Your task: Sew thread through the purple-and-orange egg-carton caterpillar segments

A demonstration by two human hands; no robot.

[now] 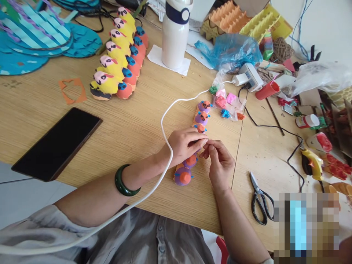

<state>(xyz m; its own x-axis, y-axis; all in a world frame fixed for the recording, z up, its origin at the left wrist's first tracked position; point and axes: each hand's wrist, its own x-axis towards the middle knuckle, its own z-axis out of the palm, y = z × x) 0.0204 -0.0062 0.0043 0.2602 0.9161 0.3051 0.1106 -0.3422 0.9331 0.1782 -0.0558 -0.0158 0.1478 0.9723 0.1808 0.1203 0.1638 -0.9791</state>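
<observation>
A narrow row of purple clay bumps with orange tops and small blue pieces (183,176) lies on the table under my hands. The bumps at the far end carry dark face marks; the nearest ones show none. My left hand (183,145) reaches over the middle of the row, fingers closed, hiding the bumps below it. At its fingertips, my right hand (221,161) is pinched, thumb against forefinger. The fingertips of both hands meet just above the row. Whatever they hold is too small to make out.
Yellow-and-red painted egg-carton figures (114,60), a white bottle (176,40) and a phone (57,143) stand or lie leftward. A white cable (165,128) crosses over my left arm. Rightward are clay packets (221,101), scissors (260,200), a power strip (251,77) and a glue gun (313,165).
</observation>
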